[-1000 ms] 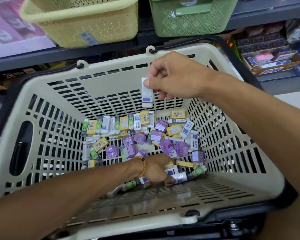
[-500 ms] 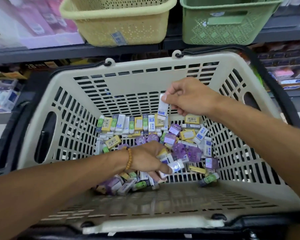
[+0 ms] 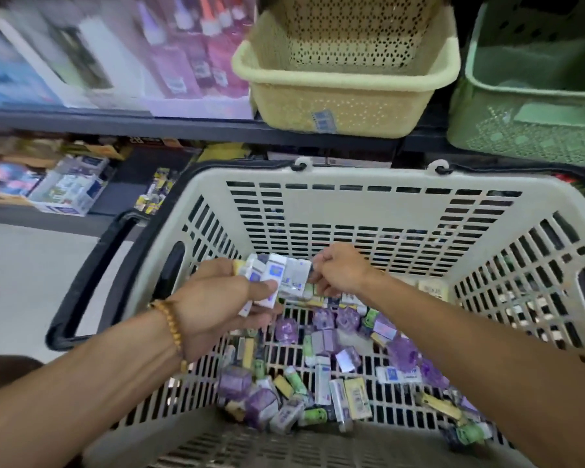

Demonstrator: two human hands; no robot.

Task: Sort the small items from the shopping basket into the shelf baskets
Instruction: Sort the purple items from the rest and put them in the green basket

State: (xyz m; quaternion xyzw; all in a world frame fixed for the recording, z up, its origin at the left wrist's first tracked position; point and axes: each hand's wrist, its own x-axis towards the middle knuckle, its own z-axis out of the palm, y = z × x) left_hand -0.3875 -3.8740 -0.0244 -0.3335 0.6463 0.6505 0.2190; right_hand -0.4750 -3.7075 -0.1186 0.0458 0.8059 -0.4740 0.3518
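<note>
The left hand [image 3: 222,298], wearing a beaded bracelet [image 3: 171,327] at the wrist, holds a fanned stack of white erasers [image 3: 274,275] above the floor of the shopping basket [image 3: 368,197]. Its thumb is clamped over the top of the stack and its fingers curl beneath, a grip that appears meant to keep several loose pieces together as one bundle rather than carry them singly. The right hand [image 3: 340,275] meets the far end of that same stack, fingertips pinching what looks like one more white eraser against it; whether it is adding that piece or only steadying the bundle cannot be told, since motion blur softens the contact.

Gathering one kind into the left hand seems the purpose: the erasers in the bundle share white sleeves with blue print, while the loose small items [image 3: 335,376] below and nearer the person than both hands are mixed, with purple packets, yellow-labelled blocks and green pieces scattered over the slatted bottom. That pile lies mostly under the right forearm and below the left palm.

Above and beyond the hands, on the shelf, stand the likely destinations: a yellow shelf basket [image 3: 345,92] directly past the fingertips and a green shelf basket [image 3: 527,130] off to the right hand's outer side. Both appear well apart from the bundle, so a lift and reach would be needed. Much remains in the shopping basket, so the sorting looks far from finished. Which shelf basket suits the white erasers cannot be judged from here.
</note>
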